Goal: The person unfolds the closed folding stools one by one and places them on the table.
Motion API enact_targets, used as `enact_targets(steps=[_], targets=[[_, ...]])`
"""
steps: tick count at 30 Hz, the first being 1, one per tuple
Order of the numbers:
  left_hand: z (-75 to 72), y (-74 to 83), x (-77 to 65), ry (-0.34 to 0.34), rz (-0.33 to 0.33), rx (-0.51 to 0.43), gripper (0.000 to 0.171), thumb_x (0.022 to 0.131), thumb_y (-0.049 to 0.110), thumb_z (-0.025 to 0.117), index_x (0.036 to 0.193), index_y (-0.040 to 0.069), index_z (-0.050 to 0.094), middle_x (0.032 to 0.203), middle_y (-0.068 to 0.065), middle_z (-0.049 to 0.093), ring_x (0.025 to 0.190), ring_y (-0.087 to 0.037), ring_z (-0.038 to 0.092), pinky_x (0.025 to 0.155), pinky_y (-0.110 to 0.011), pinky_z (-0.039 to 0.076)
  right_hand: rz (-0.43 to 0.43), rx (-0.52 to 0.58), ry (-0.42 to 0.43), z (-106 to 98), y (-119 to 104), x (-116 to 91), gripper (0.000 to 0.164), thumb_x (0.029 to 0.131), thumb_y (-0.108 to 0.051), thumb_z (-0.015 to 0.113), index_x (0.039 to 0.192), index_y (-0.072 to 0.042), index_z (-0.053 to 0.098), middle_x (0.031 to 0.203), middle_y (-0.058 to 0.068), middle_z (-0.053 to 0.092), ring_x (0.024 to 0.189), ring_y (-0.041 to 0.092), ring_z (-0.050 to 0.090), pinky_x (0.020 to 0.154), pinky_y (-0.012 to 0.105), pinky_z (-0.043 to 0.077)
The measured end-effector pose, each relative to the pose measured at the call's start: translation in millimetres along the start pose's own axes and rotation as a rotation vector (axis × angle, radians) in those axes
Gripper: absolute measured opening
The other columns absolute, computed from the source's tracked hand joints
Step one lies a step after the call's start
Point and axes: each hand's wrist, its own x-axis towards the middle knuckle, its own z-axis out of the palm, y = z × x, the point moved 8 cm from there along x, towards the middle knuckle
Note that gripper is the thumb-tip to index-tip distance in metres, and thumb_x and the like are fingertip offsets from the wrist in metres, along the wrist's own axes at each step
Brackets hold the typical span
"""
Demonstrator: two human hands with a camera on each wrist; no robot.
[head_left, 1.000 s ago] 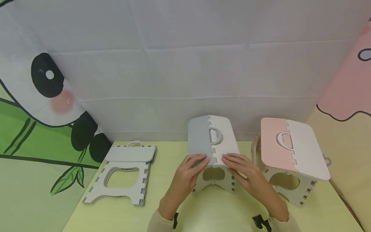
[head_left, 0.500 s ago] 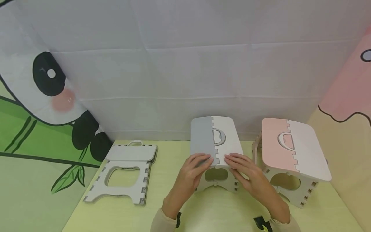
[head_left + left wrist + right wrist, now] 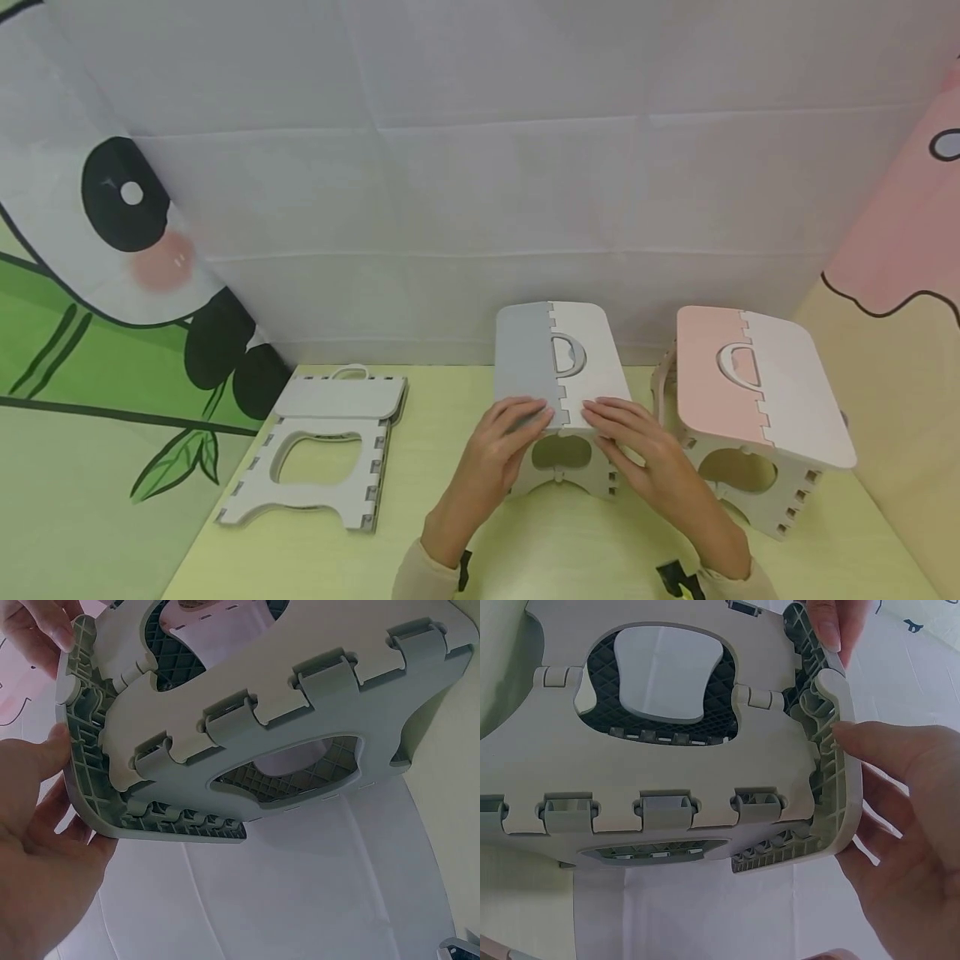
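Observation:
An unfolded grey-and-white folding step stool (image 3: 525, 342) stands upright at the back middle of the table, its D-shaped handle lying in the seat. My left hand (image 3: 491, 450) holds the near edge of the grey half, fingers over the top and thumb (image 3: 56, 750) at the rim. On the white half my right hand (image 3: 637, 442) grips the same near edge, its thumb (image 3: 855, 735) against the front rim. Both wrist views show the ribbed underside of the seat and the hinged legs with oval openings.
To the right stands an unfolded pink-and-white folding stool (image 3: 712, 375), close beside my right hand. A white folding stool (image 3: 337, 492) lies folded flat at the left of the pale yellow table (image 3: 435, 400). A printed cloth backdrop (image 3: 510, 183) hangs behind the table.
The grey-and-white stool has shifted slightly right in the head view, with both hands still on its near edge. The seat looks a little flatter at the middle seam. The other stools stay put.

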Motion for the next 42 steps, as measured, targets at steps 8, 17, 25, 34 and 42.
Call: enact_targets(steps=[8, 17, 25, 34, 42], targets=[[-2.2, 2.0, 2.5, 0.022, -0.002, -0.003, 0.037, 0.089, 0.005, 0.065, 0.125, 0.007, 0.061, 0.124, -0.007, 0.058, 0.115, -0.024, 0.052, 0.100, -0.030, 0.042, 0.010, 0.017, 0.003, -1, -1, 2, 0.034, 0.092, -0.021, 0.063, 0.118, 0.001, 0.064, 0.121, 0.014, 0.062, 0.113, 0.032, 0.053, 0.102, 0.021, 0.038], [-7.2, 2.4, 3.5, 0.046, -0.016, 0.027, 0.035, 0.085, 0.009, 0.071, 0.119, 0.006, 0.065, 0.120, -0.008, 0.059, 0.111, -0.023, 0.053, 0.096, -0.032, 0.044, 0.040, 0.016, -0.013, -1, -3, 8, 0.037, 0.081, -0.009, 0.074, 0.116, -0.001, 0.065, 0.119, 0.013, 0.060, 0.111, 0.030, 0.053, 0.100, 0.018, 0.038], [-15.7, -1.9, -0.8, 0.085, -0.038, 0.053, 0.034, 0.085, 0.017, 0.072, 0.116, 0.005, 0.065, 0.118, -0.007, 0.059, 0.109, -0.023, 0.053, 0.095, -0.033, 0.044, 0.047, 0.021, -0.003, 3, -7, 14, 0.036, 0.083, -0.016, 0.073, 0.116, -0.003, 0.065, 0.118, 0.010, 0.060, 0.110, 0.027, 0.053, 0.096, 0.015, 0.039], [-26.6, -5.2, -7.2, 0.136, -0.051, 0.056, 0.032, 0.083, 0.016, 0.074, 0.112, 0.005, 0.066, 0.115, -0.007, 0.060, 0.107, -0.025, 0.054, 0.094, -0.036, 0.044, 0.047, 0.004, -0.003, 9, -14, 22, 0.037, 0.081, -0.015, 0.075, 0.116, -0.004, 0.065, 0.117, 0.008, 0.060, 0.108, 0.024, 0.054, 0.094, 0.014, 0.040], [-35.3, -9.0, -12.4, 0.171, -0.057, 0.061, 0.035, 0.079, 0.013, 0.077, 0.111, 0.004, 0.067, 0.113, -0.007, 0.061, 0.104, -0.026, 0.055, 0.092, -0.037, 0.044, -0.015, 0.069, 0.004, 18, -26, 32, 0.038, 0.080, -0.011, 0.076, 0.115, -0.003, 0.065, 0.115, 0.011, 0.061, 0.107, 0.027, 0.055, 0.095, 0.018, 0.041]])
